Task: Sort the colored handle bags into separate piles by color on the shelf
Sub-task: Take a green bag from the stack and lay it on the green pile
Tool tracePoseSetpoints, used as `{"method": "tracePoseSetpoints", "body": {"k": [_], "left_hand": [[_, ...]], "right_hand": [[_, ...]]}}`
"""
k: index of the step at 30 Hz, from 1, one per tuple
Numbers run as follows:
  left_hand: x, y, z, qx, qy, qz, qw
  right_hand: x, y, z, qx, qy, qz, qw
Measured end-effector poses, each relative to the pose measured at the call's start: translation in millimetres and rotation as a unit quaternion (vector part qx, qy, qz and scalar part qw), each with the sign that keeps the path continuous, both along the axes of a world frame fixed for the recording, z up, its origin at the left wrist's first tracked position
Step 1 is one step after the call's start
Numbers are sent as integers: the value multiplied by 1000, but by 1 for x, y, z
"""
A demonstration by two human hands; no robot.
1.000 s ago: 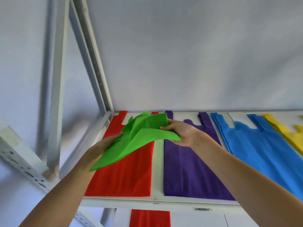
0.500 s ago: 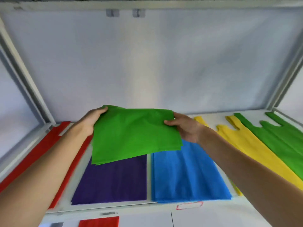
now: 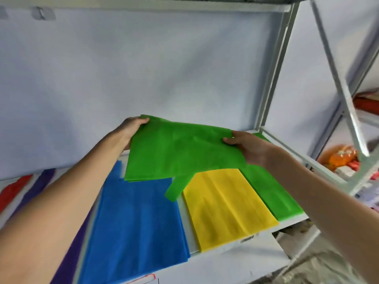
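Observation:
I hold a green handle bag spread flat in the air above the shelf. My left hand grips its far left corner, and my right hand pinches its right edge. One green handle hangs down from the bag's near edge. On the shelf below lie a blue pile, a yellow pile and a green pile at the far right. A purple pile and a red pile show at the left, partly hidden by my left arm.
White metal shelf posts and a diagonal brace rise on the right. Beyond them another rack holds orange packets. A white wall backs the shelf. An upper shelf board spans the top.
My view and both hands have swung right along the shelf, carrying the green bag from over the red and purple piles to above the blue and yellow piles, close to the green pile.

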State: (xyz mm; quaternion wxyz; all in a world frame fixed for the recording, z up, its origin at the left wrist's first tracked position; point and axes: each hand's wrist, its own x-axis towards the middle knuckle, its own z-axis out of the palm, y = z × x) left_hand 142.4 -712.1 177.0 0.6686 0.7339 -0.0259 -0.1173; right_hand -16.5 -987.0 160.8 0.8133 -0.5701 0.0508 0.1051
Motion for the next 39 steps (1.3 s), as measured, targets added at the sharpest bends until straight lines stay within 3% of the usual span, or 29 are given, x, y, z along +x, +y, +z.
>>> {"method": "tracePoseSetpoints", "body": {"k": [4,10,14,17,20,23,26,30,35,39], "left_hand": [[8,-76,-5,-18,50,-33,998],[13,-174,-9,-9,87,-31,996],[25,-229,23,-56,18,11,998],[30,-267,43,-146,-82,-5,986],[27,-297,36,-189,-128,-6,974],[15,-322,-8,-134,-116,14,984],[-10,-343,-75,-42,-50,25,998],[-55,-367,-150,114,2,13,993],[-81,-375,-206,238,60,3,969],[-91,-377,-214,258,58,32,964]], "right_hand": [[0,-66,-3,-13,51,-58,997],[16,-159,14,-109,86,-80,987],[41,-207,47,-182,17,-130,975],[50,-245,69,-155,-72,-196,966],[43,-280,63,-163,-94,-232,954],[31,-302,26,-217,-41,-246,944],[17,-316,-37,-316,41,-226,920],[-4,-324,-113,-485,119,-128,857],[-34,-326,-159,-620,132,-53,771],[-40,-333,-174,-646,126,-53,751]]}}
